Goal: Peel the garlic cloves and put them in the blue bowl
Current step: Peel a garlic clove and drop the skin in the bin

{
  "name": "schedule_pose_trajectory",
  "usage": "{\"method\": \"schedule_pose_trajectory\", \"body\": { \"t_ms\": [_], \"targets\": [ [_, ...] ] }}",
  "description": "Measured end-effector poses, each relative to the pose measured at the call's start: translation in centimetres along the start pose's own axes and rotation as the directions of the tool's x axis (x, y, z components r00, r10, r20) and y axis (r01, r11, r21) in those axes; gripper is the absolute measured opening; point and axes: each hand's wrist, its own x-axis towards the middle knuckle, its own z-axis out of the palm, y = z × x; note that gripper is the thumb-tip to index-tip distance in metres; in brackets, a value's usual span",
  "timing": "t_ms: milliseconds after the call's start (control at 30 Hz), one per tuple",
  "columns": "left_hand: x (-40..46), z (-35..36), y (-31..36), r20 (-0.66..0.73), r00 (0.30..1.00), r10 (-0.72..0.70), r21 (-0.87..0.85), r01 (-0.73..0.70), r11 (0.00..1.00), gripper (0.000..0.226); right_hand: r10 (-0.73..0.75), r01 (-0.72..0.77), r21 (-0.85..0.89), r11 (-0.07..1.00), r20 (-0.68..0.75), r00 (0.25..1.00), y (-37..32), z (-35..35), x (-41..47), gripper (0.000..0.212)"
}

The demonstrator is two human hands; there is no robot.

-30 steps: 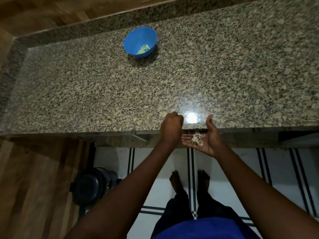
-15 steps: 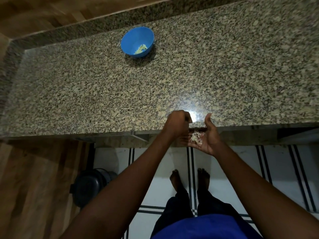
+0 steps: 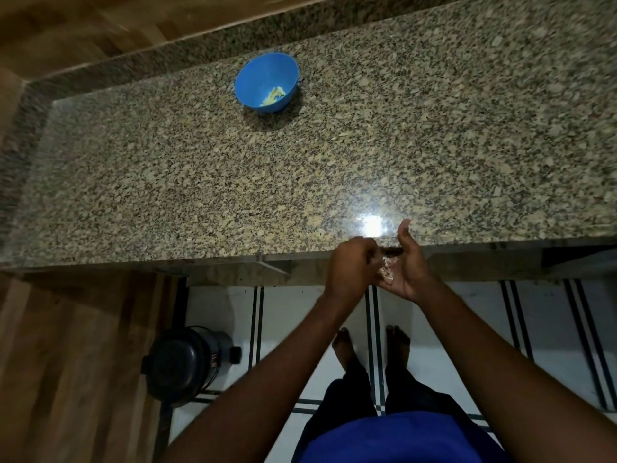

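Closest to the camera, there's a blue garment at 6 o'clock, with dark trouser legs and two bare feet standing on the white floor tiles with dark stripes. Off at about 8 o'clock a round black lidded pot is sitting on the floor next to the wood-look panelling.

Both forearms are reaching up toward the near edge of the speckled beige-and-black granite counter. The right hand is lying palm-up with fingers loosely spread and the thumb pointing up, cupping a little pile of pale papery garlic bits; can't really tell skins from cloves here, it's too small and a bit blurry. The left hand is curling into a loose fist right beside it, its fingertips touching that pile, so it looks like it's pinching at the garlic, though the actual grip is hidden behind the knuckles.

Just past the hands a bright light reflection is glaring off the counter around 12 o'clock.

Further back, at roughly 11 o'clock and well apart from the hands, the round blue plastic bowl is sitting on the counter with a few pale yellowish peeled garlic cloves lying in the bottom.
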Motion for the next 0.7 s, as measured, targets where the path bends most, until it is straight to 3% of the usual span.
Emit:
{"method": "schedule_pose_trajectory", "body": {
  "t_ms": [167, 200, 300, 400, 500, 600, 667, 700],
  "targets": [
    [-0.1, -0.4, -2.9, -0.334, 0.939, 0.081, 0.083, -0.057, 0.995, 0.025, 0.075, -0.075, -0.005, 0.997, 0.101, 0.992, -0.1, 0.1, 0.1, 0.121],
    [0.0, -0.4, -3.8, -0.33, 0.939, 0.101, 0.136, -0.058, 0.989, 0.036, 0.09, -0.09, 0.0, 0.996, 0.107, 0.99, -0.2, 0.1, 0.1, 0.123],
    [-0.9, 1.5, -4.8, -0.145, 0.986, 0.084, 0.29, -0.038, 0.956, 0.06, 0.066, -0.068, 0.023, 0.997, 0.083, 0.994, -0.2, 0.0, 0.1, 0.118],
    [-1.8, 4.4, -3.4, -0.047, 0.988, 0.149, 0.308, -0.127, 0.943, 0.073, -0.002, 0.0, 0.07, 0.998, 0.023, 1.0, 0.0, -0.3, 0.5, 0.11],
    [-2.5, 5.5, -2.3, 0.002, 0.968, 0.25, 0.273, -0.241, 0.931, 0.069, 0.008, -0.009, 0.083, 0.996, 0.015, 1.0, 0.0, -0.4, 0.5, 0.105],
    [-3.5, 4.5, -2.3, 0.003, 0.908, 0.418, 0.171, -0.412, 0.895, 0.058, 0.067, -0.067, 0.013, 0.998, 0.059, 0.996, 0.0, -0.5, 0.4, 0.115],
    [-3.1, 3.0, -2.4, -0.129, 0.906, 0.404, 0.139, -0.387, 0.912, 0.044, 0.062, -0.062, -0.006, 0.998, 0.068, 0.996, 0.0, -0.7, 0.6, 0.107],
    [-2.4, 2.2, -2.4, -0.243, 0.913, 0.328, 0.106, -0.312, 0.944, 0.037, 0.059, -0.058, -0.011, 0.998, 0.086, 0.995, 0.0, -0.7, 0.7, 0.104]
  ]
}}
